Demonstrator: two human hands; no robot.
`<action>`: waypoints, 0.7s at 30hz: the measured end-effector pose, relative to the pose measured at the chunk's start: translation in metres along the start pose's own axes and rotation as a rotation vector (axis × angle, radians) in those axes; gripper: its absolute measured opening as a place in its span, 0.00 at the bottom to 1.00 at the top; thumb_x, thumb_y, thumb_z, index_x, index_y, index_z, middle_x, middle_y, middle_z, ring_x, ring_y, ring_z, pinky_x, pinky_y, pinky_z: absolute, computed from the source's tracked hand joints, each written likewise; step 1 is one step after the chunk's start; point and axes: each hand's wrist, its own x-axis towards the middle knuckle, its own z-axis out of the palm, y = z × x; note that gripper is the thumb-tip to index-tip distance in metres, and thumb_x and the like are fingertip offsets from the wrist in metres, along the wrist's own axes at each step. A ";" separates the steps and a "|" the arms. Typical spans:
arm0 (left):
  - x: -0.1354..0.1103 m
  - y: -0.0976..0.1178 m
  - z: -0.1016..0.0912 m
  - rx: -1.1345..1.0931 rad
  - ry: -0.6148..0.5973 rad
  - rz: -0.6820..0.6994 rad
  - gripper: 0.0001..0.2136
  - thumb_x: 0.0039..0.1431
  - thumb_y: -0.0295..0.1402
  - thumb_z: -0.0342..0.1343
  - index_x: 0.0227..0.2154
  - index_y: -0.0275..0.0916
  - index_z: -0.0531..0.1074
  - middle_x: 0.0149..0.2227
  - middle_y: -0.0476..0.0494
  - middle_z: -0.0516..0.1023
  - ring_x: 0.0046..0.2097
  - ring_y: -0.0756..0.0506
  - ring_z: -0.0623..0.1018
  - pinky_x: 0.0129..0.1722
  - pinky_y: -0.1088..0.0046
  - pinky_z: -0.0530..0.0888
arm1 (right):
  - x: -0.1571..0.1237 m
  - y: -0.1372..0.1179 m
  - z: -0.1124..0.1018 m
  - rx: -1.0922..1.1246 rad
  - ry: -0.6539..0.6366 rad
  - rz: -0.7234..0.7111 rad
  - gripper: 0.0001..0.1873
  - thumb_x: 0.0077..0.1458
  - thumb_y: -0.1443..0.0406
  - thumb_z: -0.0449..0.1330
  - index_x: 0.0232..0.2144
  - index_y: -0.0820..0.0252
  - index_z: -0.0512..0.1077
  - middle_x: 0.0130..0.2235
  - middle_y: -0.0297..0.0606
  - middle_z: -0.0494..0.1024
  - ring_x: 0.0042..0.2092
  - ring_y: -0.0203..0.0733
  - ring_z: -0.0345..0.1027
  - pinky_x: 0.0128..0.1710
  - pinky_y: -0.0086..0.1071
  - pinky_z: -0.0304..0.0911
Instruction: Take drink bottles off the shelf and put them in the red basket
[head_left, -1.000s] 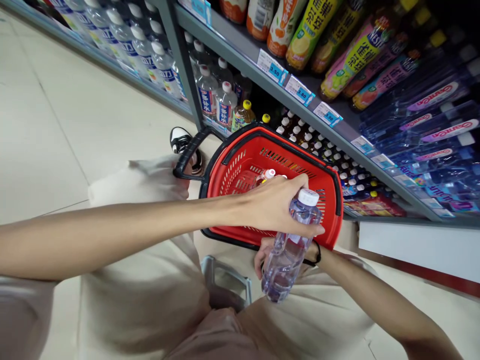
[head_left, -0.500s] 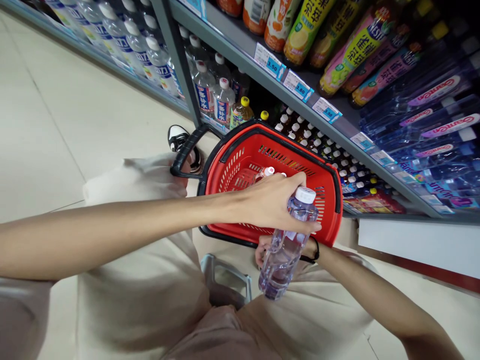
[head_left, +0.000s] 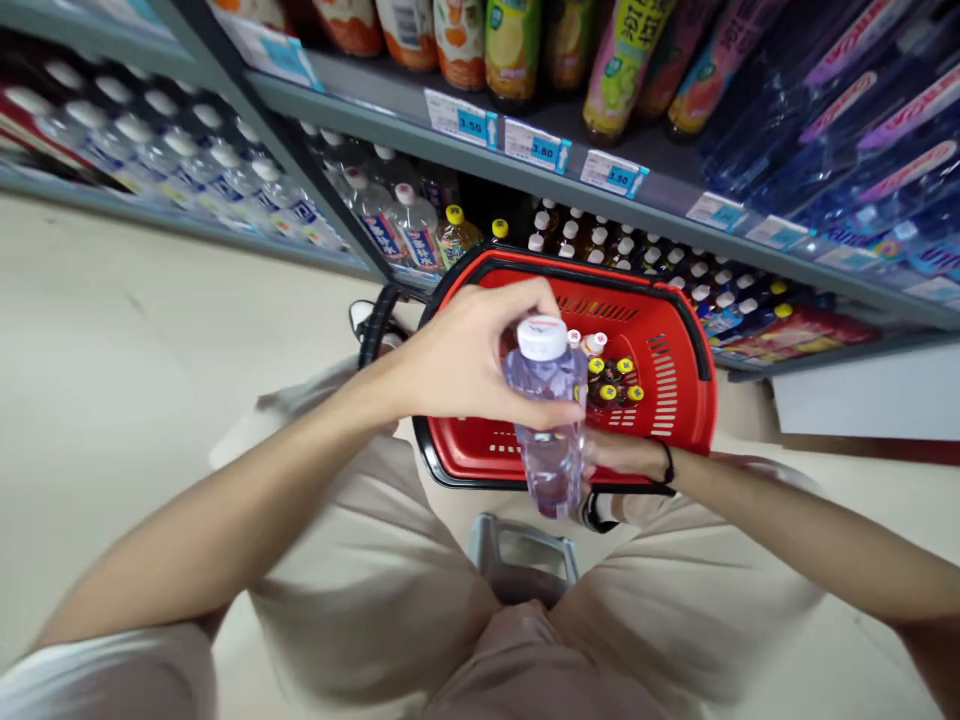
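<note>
My left hand (head_left: 465, 360) is wrapped round the upper part of a clear water bottle (head_left: 551, 430) with a white cap, held nearly upright over the near rim of a red shopping basket (head_left: 675, 400). My right hand (head_left: 622, 458) reaches in from the right, partly hidden behind the bottle's lower half and against the basket's near edge; its fingers are mostly hidden. Inside the basket lie several bottles with yellow caps (head_left: 615, 380) and white caps.
The basket has a black handle (head_left: 375, 325) at its left and rests by my knees. Shelves behind hold water bottles (head_left: 397, 225), small bottles (head_left: 660, 270), juice bottles (head_left: 510, 40) and price tags (head_left: 536, 145). Pale floor lies to the left.
The bottle has swung from tilted to nearly upright and shifted left over the basket's near rim. The view has turned, showing the basket's contents.
</note>
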 end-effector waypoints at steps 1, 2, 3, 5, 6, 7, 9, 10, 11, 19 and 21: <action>0.000 -0.002 -0.006 0.024 0.044 0.004 0.23 0.49 0.46 0.73 0.36 0.39 0.68 0.30 0.53 0.72 0.31 0.51 0.68 0.31 0.74 0.66 | 0.001 -0.006 -0.004 -0.024 0.023 -0.029 0.21 0.74 0.55 0.46 0.32 0.60 0.66 0.25 0.33 0.72 0.23 0.32 0.61 0.24 0.24 0.58; -0.001 -0.005 -0.011 0.054 0.096 0.011 0.24 0.48 0.47 0.74 0.36 0.39 0.68 0.31 0.53 0.72 0.32 0.51 0.69 0.32 0.73 0.66 | 0.002 -0.012 -0.007 -0.071 0.048 -0.031 0.21 0.75 0.56 0.42 0.34 0.60 0.66 0.24 0.32 0.71 0.22 0.32 0.59 0.23 0.24 0.56; -0.001 -0.009 -0.014 0.093 0.144 0.019 0.25 0.47 0.48 0.74 0.36 0.39 0.68 0.32 0.53 0.72 0.33 0.50 0.69 0.32 0.73 0.67 | 0.001 -0.020 -0.011 -0.143 0.073 -0.010 0.21 0.75 0.58 0.41 0.35 0.60 0.66 0.22 0.31 0.70 0.20 0.32 0.58 0.22 0.24 0.55; -0.001 -0.018 -0.019 0.207 0.198 0.028 0.27 0.45 0.52 0.74 0.37 0.41 0.68 0.32 0.52 0.73 0.33 0.50 0.70 0.32 0.72 0.67 | -0.002 -0.035 -0.018 -0.324 0.087 0.060 0.18 0.73 0.61 0.44 0.35 0.61 0.69 0.20 0.31 0.70 0.20 0.34 0.62 0.22 0.25 0.57; 0.000 -0.023 -0.019 0.296 0.197 0.020 0.28 0.45 0.54 0.73 0.38 0.41 0.68 0.32 0.52 0.74 0.32 0.49 0.71 0.33 0.72 0.68 | -0.005 -0.042 -0.021 -0.414 0.078 0.097 0.16 0.71 0.63 0.47 0.35 0.61 0.70 0.21 0.32 0.71 0.21 0.35 0.65 0.23 0.26 0.58; 0.002 -0.029 -0.019 0.407 0.181 0.000 0.29 0.46 0.57 0.72 0.39 0.41 0.68 0.32 0.51 0.75 0.32 0.49 0.72 0.33 0.71 0.68 | -0.009 -0.048 -0.022 -0.501 0.061 0.138 0.16 0.70 0.63 0.48 0.34 0.62 0.71 0.21 0.33 0.73 0.22 0.36 0.67 0.24 0.27 0.60; 0.008 -0.039 -0.016 0.676 0.069 -0.086 0.32 0.50 0.62 0.66 0.43 0.40 0.70 0.32 0.47 0.78 0.32 0.45 0.76 0.33 0.68 0.68 | -0.015 -0.056 -0.022 -0.672 0.011 0.204 0.19 0.70 0.62 0.48 0.32 0.63 0.74 0.22 0.37 0.75 0.23 0.39 0.69 0.28 0.30 0.62; 0.012 -0.044 -0.013 0.816 -0.016 -0.145 0.33 0.52 0.64 0.64 0.46 0.38 0.70 0.32 0.44 0.79 0.33 0.42 0.78 0.35 0.67 0.69 | -0.018 -0.058 -0.020 -0.759 -0.014 0.231 0.22 0.71 0.61 0.48 0.32 0.64 0.76 0.23 0.40 0.77 0.25 0.41 0.71 0.30 0.31 0.63; 0.016 -0.050 -0.010 0.938 -0.113 -0.209 0.34 0.55 0.63 0.62 0.49 0.36 0.71 0.33 0.41 0.81 0.35 0.38 0.81 0.36 0.66 0.69 | -0.020 -0.058 -0.018 -0.846 -0.027 0.250 0.24 0.72 0.60 0.48 0.33 0.65 0.78 0.25 0.43 0.79 0.27 0.44 0.74 0.32 0.33 0.64; 0.048 -0.116 0.033 1.121 -0.585 -0.405 0.32 0.64 0.44 0.62 0.62 0.26 0.62 0.52 0.21 0.79 0.52 0.25 0.81 0.48 0.59 0.72 | -0.032 -0.058 -0.004 -1.176 0.096 0.393 0.20 0.70 0.67 0.53 0.48 0.77 0.82 0.50 0.68 0.81 0.55 0.65 0.78 0.51 0.49 0.71; 0.051 -0.134 0.045 1.126 -0.664 -0.398 0.32 0.64 0.42 0.63 0.62 0.24 0.62 0.54 0.20 0.78 0.53 0.26 0.80 0.49 0.59 0.72 | -0.035 -0.061 -0.009 -1.145 0.112 0.400 0.20 0.70 0.67 0.53 0.50 0.77 0.81 0.52 0.68 0.80 0.56 0.66 0.77 0.51 0.50 0.72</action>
